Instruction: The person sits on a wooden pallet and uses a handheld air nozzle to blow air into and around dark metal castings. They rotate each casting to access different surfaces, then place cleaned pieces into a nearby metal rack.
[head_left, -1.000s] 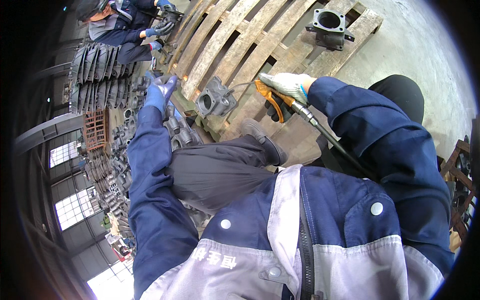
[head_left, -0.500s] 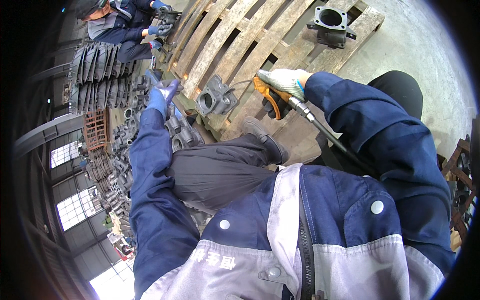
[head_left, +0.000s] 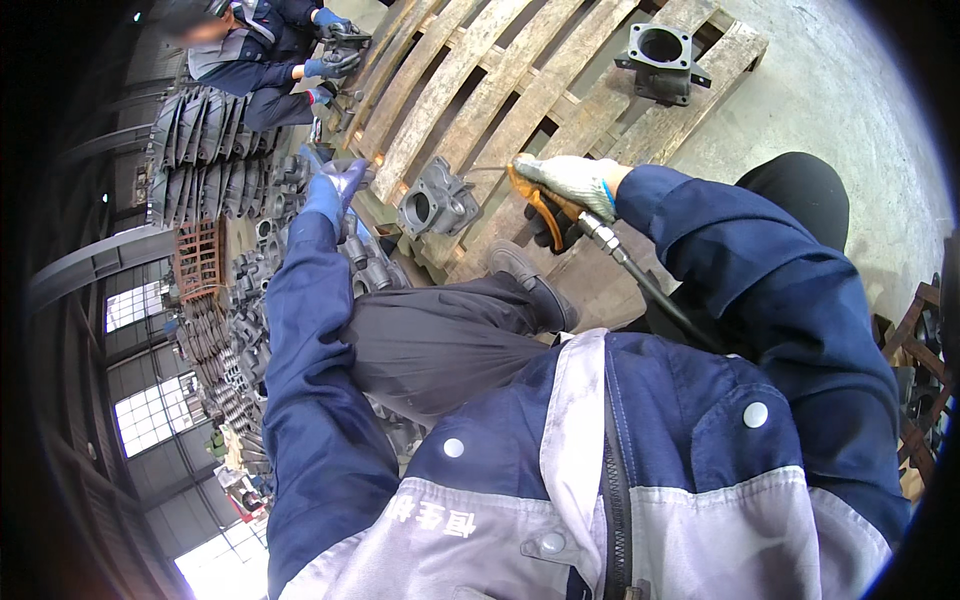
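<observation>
My right hand, in a white knit glove with dark fingers, is wrapped around an orange air blow gun. A metal coupling joins the gun to a dark hose. Its thin nozzle points left toward a grey metal casting with a square flange and round bore, lying on the pallet's near edge. Out to the left, my left hand wears a blue and purple glove. Its thumb and fingers look spread, near several grey castings; nothing shows held.
A wooden pallet lies ahead, with a second flanged casting at its far right. A co-worker in blue gloves handles a dark part at the upper left. Stacked finned castings and a rusty rack stand left.
The view has shifted slightly, moving the pallet, castings and co-worker a little in the picture. Both hands keep nearly the same poses, and the blow gun stays in my right hand.
</observation>
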